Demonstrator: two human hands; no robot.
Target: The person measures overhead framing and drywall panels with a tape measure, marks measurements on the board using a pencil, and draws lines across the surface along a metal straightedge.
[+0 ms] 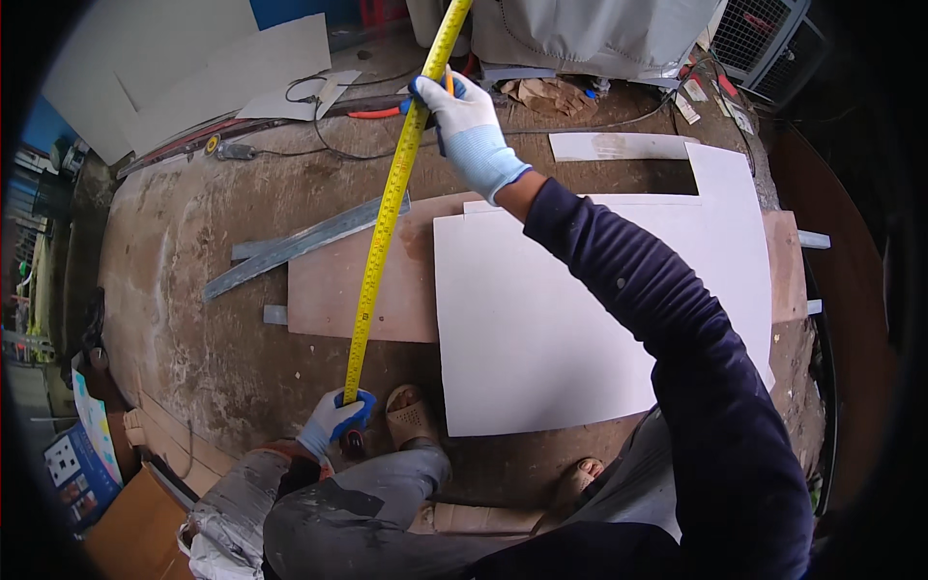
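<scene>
Above the left part of the floor (pixel 174 338), just off the left edge of a large white sheet (pixel 541 319), a yellow tape measure (pixel 382 242) stretches between two gloved hands. The left hand (pixel 332 418) is closed round its near end, out past the sheet's near left corner. The right hand (pixel 471 130) grips it farther along, beyond the sheet's far left corner, with an orange pencil (pixel 449 79) at its fingers; the blade carries on past this hand out of view.

The tape's long axis runs away from the body, leaning slightly right at the far end, roughly along the sheet's left edge but apart from it. So the sheet lies to the right of the left hand and to the near right of the right hand, whose forearm crosses above it. In this view the right hand seems nearer the sheet.

Beneath the sheet is a pinkish board (pixel 324 290), and grey metal bars (pixel 300 249) rest askew over its left end. At the floor's near left lie a blue printed box (pixel 72 474) and a crumpled plastic bag (pixel 232 551); I cannot tell what either holds. The mesh cage (pixel 759 39) at the far right is too dark inside to read.
</scene>
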